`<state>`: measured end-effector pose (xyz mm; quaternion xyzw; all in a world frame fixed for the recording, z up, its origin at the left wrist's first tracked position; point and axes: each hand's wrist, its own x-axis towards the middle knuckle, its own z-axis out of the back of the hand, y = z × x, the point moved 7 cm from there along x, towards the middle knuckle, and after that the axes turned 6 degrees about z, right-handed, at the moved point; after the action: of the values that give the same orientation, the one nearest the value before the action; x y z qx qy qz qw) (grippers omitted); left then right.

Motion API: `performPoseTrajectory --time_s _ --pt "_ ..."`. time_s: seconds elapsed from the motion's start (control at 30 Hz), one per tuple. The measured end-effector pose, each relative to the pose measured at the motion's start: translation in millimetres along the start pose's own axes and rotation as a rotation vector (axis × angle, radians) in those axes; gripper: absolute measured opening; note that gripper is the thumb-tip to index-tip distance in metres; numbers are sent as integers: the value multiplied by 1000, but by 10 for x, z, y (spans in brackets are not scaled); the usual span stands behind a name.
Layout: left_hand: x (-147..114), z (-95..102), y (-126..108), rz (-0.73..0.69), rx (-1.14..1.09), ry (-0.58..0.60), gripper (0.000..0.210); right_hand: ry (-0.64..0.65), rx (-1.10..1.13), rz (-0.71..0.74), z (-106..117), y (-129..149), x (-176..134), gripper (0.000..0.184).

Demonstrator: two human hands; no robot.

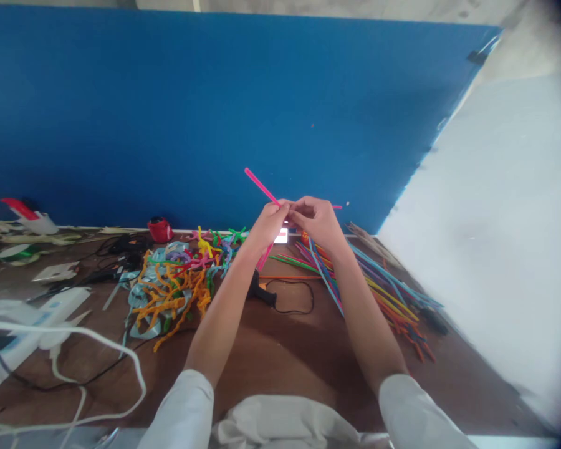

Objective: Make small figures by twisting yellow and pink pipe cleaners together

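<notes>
Both my hands are raised over the far side of the brown table, close together. My left hand (268,223) is closed on a pink pipe cleaner (260,184), whose one end sticks out to the upper left. Pink also shows below the left hand. My right hand (314,215) has its fingers pinched on the pink stem too, and a short pink end pokes out to its right. Where the fingers meet, the detail is hidden. Below the hands lie a black glue gun (263,293) with a cord and a small lit screen (282,236).
A tangle of orange and other coloured pipe cleaners (172,293) lies left, beside a red container (160,229). Straight coloured pipe cleaners (383,293) spread at right. A white power strip (37,337) and white cable (131,358) occupy the near left. A blue panel (215,118) stands behind.
</notes>
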<state>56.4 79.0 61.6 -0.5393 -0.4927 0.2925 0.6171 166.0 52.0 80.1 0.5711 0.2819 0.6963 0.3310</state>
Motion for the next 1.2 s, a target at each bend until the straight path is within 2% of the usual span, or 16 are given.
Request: performPoseTrajectory --time_s 0.3,0.47,0.67,0.83,1.0,1.2 --pt "-4 60 -1 43 3 -51 20 -17 -35 32 -58 -95 35 15" --pt "-46 31 -71 5 103 -84 26 -39 -5 33 -44 -61 23 19" --pt "-33 69 -80 -35 158 -63 29 -36 67 23 -59 -28 16 25" --pt "2 123 -52 -49 124 -21 29 -38 80 -33 -81 -29 13 21" --pt "7 64 -17 -22 32 -7 27 -104 68 -55 -49 -69 11 22" --pt "-9 40 -29 -7 -29 -22 25 -120 185 -30 -80 -134 30 21"
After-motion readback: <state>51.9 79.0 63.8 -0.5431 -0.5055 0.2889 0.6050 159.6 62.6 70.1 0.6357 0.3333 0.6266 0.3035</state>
